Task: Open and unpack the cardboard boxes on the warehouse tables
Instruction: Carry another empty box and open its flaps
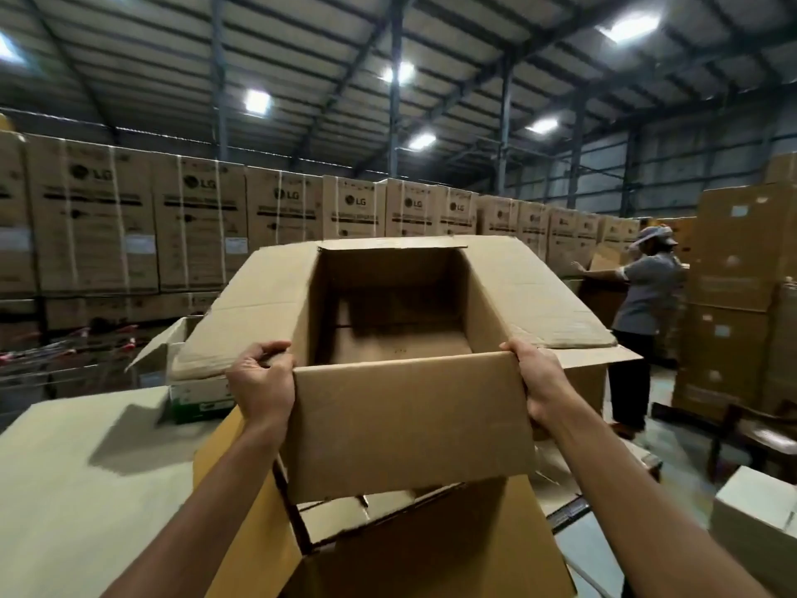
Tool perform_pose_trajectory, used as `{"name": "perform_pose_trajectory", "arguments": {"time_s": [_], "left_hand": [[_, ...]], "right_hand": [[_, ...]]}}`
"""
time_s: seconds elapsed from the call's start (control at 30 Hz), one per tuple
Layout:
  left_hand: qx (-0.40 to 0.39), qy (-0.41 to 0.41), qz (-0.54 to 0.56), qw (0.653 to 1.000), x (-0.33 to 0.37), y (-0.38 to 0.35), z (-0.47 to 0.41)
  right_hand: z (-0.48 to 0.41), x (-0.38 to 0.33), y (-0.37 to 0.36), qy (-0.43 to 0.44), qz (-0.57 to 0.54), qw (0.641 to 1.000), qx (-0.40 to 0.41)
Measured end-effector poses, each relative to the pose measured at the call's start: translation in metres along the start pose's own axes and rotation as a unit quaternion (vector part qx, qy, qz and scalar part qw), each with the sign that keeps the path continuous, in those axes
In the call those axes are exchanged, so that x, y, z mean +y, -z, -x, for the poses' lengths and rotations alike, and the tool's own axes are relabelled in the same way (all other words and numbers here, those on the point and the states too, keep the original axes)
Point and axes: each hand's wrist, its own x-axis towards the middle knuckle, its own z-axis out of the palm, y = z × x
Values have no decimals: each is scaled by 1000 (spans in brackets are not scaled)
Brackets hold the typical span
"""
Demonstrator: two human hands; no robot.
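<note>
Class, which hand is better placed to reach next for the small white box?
Probably the left hand: the small white box sits beside it, while the right hand grips the big box at its opposite corner.

table (77,502) bears small open box (194,397)

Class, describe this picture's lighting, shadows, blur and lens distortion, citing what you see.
Head view: the ceiling lights glare white; inside the open box it is dim; a soft shadow lies on the table left of it; the wide lens bows the row of stacked cartons, whose small print blurs.
</note>
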Motion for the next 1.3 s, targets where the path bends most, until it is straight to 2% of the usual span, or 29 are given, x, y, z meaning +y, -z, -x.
{"name": "perform_pose_trajectory", "arguments": {"time_s": [0.2,0.33,0.47,0.57,0.63,0.83,0.93,1.0,1.1,1.17,1.23,1.3], "left_hand": [[32,-9,-127,991,-17,-33,23],[44,33,-189,980,-33,-41,28],[6,113,-278,954,-60,-30,35],[-48,142,-354,923,-84,-18,50],[-41,152,-377,913,-91,-19,58],[21,129,-394,910,-107,-37,46],[-15,147,-388,910,-139,-32,43],[-75,170,-458,869,-161,-25,47],[-211,213,-571,764,-191,-18,58],[-267,251,-599,712,-201,-18,65],[-308,281,-608,676,-200,-21,69],[-350,297,-599,656,-195,-24,71]], "right_hand": [[-78,30,16,-57,42,995,-73],[-109,41,21,-61,95,985,-127],[-135,66,16,-55,165,967,-187],[-148,99,9,-97,194,958,-189],[-161,115,-2,-109,179,961,-182],[-204,144,-29,-126,177,962,-164],[-210,172,-29,-164,206,948,-180],[-212,186,-26,-179,269,922,-215],[-215,193,-17,-167,372,877,-253],[-219,194,-13,-136,428,853,-266],[-220,195,-10,-100,495,809,-300],[-218,198,-11,-45,573,751,-325]]}}
